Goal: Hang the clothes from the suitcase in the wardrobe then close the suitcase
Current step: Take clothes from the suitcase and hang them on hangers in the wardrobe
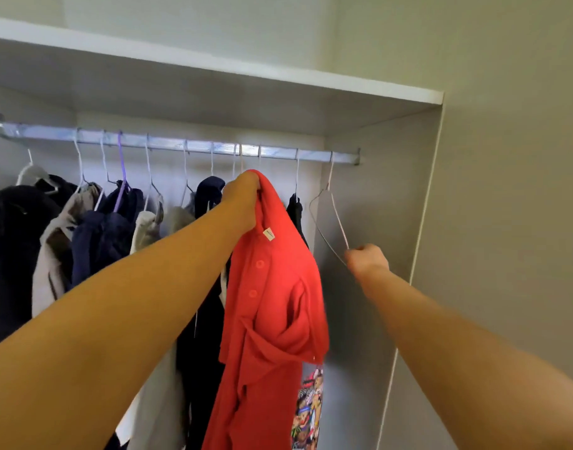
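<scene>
Red cloth with a row of red buttons and a small white label near the collar: the polo shirt (272, 306) hangs crumpled in front of the open wardrobe (369, 222), below the metal rail (181, 145). The left hand (246, 199) is raised high, arm stretched out, and its fingers are closed on the shirt's collar. The right hand (367, 258) is lower, near the wardrobe's right wall, closed on the bottom of an empty wire hanger (330, 219) whose hook is on the rail. Dark and pale clothes (93, 228) hang to the left.
</scene>
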Tool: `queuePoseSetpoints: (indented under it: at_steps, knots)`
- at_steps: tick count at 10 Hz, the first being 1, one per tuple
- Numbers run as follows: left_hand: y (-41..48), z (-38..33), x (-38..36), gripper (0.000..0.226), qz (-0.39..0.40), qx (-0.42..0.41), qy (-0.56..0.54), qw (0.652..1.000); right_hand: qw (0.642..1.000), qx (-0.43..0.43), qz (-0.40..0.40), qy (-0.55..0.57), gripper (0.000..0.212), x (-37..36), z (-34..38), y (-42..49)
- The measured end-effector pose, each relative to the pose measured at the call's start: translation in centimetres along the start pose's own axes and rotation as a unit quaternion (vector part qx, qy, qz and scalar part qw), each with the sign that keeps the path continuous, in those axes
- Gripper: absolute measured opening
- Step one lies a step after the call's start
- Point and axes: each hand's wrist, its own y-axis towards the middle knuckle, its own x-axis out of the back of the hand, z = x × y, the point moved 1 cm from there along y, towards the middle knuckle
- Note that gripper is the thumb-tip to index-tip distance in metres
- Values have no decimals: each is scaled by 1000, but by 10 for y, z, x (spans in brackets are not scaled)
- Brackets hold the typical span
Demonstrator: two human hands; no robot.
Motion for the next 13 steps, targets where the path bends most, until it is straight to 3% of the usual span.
queuePoseSetpoints:
  at_steps: [2,4,6,8,10,11,13]
  knots:
    - [69,7,-14,24,53,15,104,993,998,-8,-28,-53,41,-32,23,82]
    - [114,24,-17,22,41,46,133,989,1000,-29,13,-2,13,-62,27,132]
    - [130,35,-18,28,39,66,101,992,992,-31,-45,117,12,-74,35,145]
    - [113,31,-7,32,1,52,74,996,987,7,-60,146,11,-47,43,98]
    - [41,32,10,29,1,21,55,998,989,17,-60,134,28,-8,17,12]
    - [3,33,21,18,-27,15,72,997,989,14,-37,140,22,12,1,-30]
    - [-95,40,48,21,-51,27,112,992,969,16,-5,246,40,53,-44,-124]
